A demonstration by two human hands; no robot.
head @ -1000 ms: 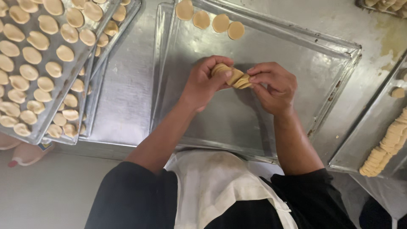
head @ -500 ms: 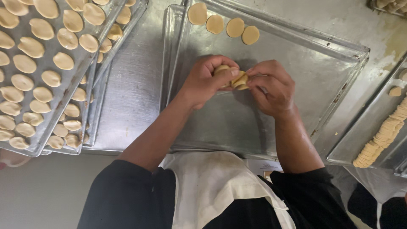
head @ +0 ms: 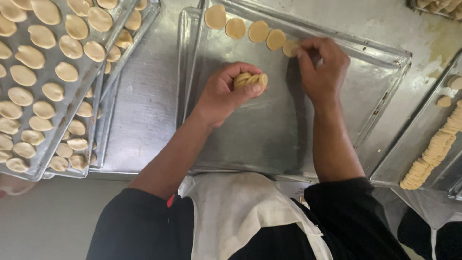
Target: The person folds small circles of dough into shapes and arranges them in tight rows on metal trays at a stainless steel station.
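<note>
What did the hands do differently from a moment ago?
The right hand left the stack and reached up to the tray's far edge, setting a fifth dough disc beside the row. The left hand still holds the stack of discs. The tray stayed put.

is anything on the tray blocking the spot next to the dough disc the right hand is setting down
Nothing visible does. The right hand sets a dough disc at the end of the row; the tray beyond it looks bare.

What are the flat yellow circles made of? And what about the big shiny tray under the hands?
The circles look like raw dough: pale, matte, soft-edged. The left hand holds a small stack of them. The tray seems to be bare metal, grey and dully reflective, with scuffs.
</note>
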